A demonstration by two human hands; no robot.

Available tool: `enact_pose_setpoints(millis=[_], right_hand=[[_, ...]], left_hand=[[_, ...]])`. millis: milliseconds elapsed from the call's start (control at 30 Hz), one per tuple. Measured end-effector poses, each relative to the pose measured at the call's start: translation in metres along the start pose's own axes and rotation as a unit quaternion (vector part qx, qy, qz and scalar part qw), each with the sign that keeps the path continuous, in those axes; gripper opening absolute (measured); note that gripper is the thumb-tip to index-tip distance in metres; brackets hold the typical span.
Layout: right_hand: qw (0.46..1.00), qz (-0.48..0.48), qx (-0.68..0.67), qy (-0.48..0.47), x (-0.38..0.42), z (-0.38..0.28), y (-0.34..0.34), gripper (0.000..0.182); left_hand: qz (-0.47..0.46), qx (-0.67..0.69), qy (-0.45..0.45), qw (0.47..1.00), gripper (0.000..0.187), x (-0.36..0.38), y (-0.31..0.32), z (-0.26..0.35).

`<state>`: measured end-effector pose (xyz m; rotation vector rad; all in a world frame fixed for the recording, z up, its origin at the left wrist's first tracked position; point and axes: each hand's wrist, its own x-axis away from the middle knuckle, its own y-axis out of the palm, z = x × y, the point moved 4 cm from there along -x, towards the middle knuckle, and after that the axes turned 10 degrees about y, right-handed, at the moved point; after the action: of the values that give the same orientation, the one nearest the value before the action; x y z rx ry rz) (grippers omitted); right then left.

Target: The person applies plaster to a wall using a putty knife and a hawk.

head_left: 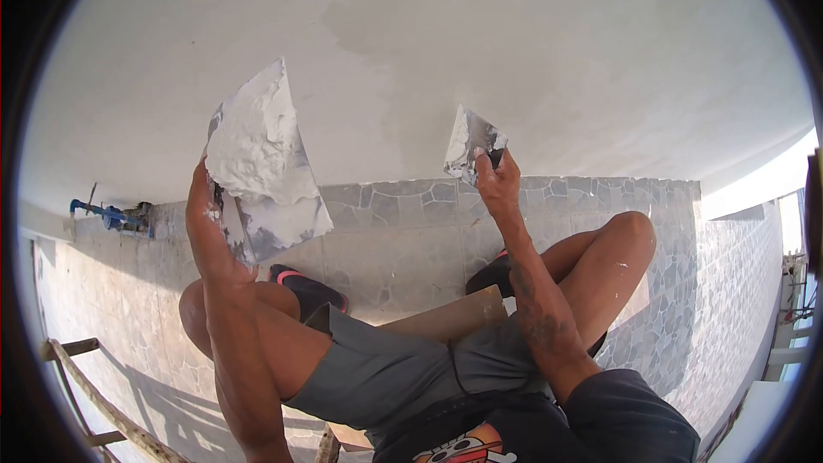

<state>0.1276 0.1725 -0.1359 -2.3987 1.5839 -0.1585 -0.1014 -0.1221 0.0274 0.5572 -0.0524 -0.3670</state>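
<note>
My left hand is wrapped round the near side of a plaster hawk, a flat metal plate tilted up in front of the wall; most of its fingers are hidden behind the plate. A thick heap of white plaster covers the upper part of the hawk. On the right, my right hand grips the dark handle of a small trowel, whose metal blade points up and is smeared with plaster. Both tools overlap the pale wall in this view. A darker, damp-looking patch spreads over the wall between them.
I sit on a low wooden seat, knees apart. Grey stone-patterned tiles run along the wall's base. A blue pipe fitting sticks out at the left. Wooden rails stand at the lower left. Patterned paving stretches off right.
</note>
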Motion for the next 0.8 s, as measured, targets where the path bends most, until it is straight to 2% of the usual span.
enact_pose_setpoints(millis=[100,167,367,467,600,667,800], right_hand=[[1.0,0.001,-0.002,-0.003,-0.001,0.005,-0.006,0.025],[0.999,-0.029,0.02,0.021,0.0,0.0,-0.007,0.023],[0.99,-0.139,0.016,0.008,0.012,-0.008,0.014,0.024],[0.96,-0.27,0.06,0.035,0.014,-0.017,0.023,0.025],[0.861,-0.46,0.215,-0.005,0.008,-0.035,0.038,0.03],[0.785,-0.545,0.293,0.034,0.004,-0.029,0.042,0.028],[0.687,-0.64,0.343,-0.009,0.007,-0.028,0.055,0.024]], left_hand=[[0.016,-0.011,0.005,1.0,0.042,0.003,0.004,0.003],[0.03,-0.018,-0.003,0.999,0.043,0.009,0.01,0.006],[0.048,-0.024,0.002,0.999,0.045,0.01,0.017,0.01],[0.063,-0.052,0.008,0.997,0.047,0.013,0.018,0.016],[0.054,-0.05,0.017,0.997,0.041,0.013,0.015,0.017],[0.048,-0.066,0.021,0.996,0.042,0.015,0.015,0.015],[0.026,-0.088,0.029,0.995,0.045,0.012,0.018,0.015]])
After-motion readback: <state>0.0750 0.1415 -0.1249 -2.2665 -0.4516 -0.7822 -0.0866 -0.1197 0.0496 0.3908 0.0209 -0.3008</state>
